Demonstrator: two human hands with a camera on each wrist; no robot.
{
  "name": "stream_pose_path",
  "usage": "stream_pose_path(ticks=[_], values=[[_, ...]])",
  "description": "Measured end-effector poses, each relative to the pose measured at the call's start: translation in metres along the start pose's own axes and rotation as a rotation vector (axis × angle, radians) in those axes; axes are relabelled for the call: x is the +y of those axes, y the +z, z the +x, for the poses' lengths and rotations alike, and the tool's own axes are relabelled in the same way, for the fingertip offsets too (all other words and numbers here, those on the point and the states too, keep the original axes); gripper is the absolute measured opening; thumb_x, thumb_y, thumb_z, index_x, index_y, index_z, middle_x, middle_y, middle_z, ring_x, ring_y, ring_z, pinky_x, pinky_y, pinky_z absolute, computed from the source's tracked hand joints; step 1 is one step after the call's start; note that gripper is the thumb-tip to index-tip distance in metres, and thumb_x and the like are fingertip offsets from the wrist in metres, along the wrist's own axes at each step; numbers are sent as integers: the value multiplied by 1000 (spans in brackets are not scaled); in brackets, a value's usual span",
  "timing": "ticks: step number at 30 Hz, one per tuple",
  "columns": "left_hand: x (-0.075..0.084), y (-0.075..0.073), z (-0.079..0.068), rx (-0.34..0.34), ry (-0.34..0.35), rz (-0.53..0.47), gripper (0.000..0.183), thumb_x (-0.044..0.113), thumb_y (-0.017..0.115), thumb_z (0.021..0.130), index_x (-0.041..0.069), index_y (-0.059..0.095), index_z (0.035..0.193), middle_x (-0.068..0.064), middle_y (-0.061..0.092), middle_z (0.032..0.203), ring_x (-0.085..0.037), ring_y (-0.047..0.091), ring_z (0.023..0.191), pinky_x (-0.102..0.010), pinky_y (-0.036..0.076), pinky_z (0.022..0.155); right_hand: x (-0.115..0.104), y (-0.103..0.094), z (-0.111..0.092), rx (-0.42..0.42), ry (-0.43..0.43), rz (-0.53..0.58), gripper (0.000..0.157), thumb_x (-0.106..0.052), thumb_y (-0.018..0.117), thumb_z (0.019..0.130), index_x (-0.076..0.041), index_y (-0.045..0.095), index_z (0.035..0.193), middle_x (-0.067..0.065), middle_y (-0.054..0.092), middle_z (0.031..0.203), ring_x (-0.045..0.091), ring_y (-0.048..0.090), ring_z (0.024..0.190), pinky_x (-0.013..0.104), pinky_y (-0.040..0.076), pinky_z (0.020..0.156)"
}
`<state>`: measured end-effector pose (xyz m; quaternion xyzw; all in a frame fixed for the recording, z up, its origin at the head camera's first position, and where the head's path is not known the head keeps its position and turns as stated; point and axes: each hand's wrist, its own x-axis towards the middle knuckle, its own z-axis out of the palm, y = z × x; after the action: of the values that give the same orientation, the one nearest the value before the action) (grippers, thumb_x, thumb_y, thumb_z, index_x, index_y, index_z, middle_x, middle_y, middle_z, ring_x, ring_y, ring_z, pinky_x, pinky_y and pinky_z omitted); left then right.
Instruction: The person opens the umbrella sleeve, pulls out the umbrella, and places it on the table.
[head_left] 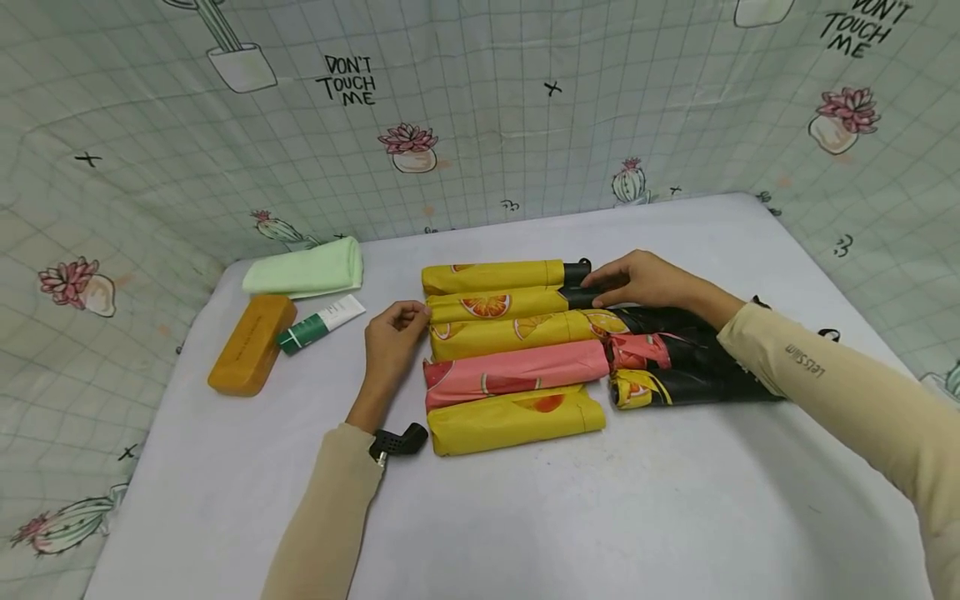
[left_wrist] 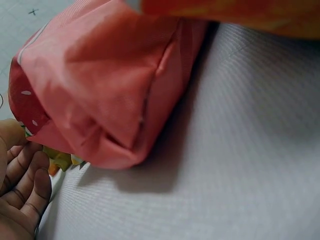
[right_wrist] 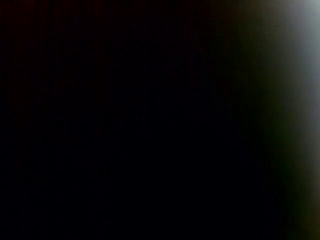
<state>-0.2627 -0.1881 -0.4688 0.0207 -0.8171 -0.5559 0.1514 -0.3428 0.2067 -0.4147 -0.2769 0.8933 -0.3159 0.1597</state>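
Several folded umbrellas in fruit-print covers lie side by side on the table. The second one from the back, a yellow umbrella (head_left: 487,306) with orange slices and a black handle, lies between my hands. My left hand (head_left: 392,337) pinches its left end; in the left wrist view the curled fingers (left_wrist: 30,180) show beyond a pink umbrella (left_wrist: 110,75). With thumb and fingers, my right hand (head_left: 648,279) holds the black handle end. Behind it lies another yellow umbrella (head_left: 495,276), and in front a longer yellow one (head_left: 510,335). The right wrist view is almost wholly dark.
Another yellow umbrella (head_left: 517,422) lies nearest the front. Black umbrellas (head_left: 705,383) with printed ends lie under and beside the right forearm. At the left are a folded green cloth (head_left: 307,268), a green-and-white tube (head_left: 321,323) and an orange-brown block (head_left: 251,344). Patterned fabric (head_left: 480,150) surrounds the table.
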Motion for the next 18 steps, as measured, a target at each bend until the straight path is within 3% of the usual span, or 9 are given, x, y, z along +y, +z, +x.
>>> stream_pose_path(ticks=[5,12,18], values=[[0,-1,-1,1,6,-3,17,21,72,94,5,73,98,-8,67,84,-12,57,75,-18,45,66,-3,-1,0,28,-10,-86,35,-21,77,90,-10,72,123,13,68,123,19,62,86,40,47,78],[-1,1,-2,-9,-9,7,17,22,72,94,6,73,98,-8,67,84,-13,57,76,-19,44,66,-4,-7,-9,58,4,-106,34,-19,79,88,-11,74,121,13,69,122,32,63,115,54,48,94],[-2,-1,-1,-4,6,8,17,21,73,93,5,73,97,-7,67,83,-13,57,75,-19,45,66,-1,-12,-11,88,6,-88,34,-23,80,88,-13,75,120,10,70,119,32,63,116,54,47,96]])
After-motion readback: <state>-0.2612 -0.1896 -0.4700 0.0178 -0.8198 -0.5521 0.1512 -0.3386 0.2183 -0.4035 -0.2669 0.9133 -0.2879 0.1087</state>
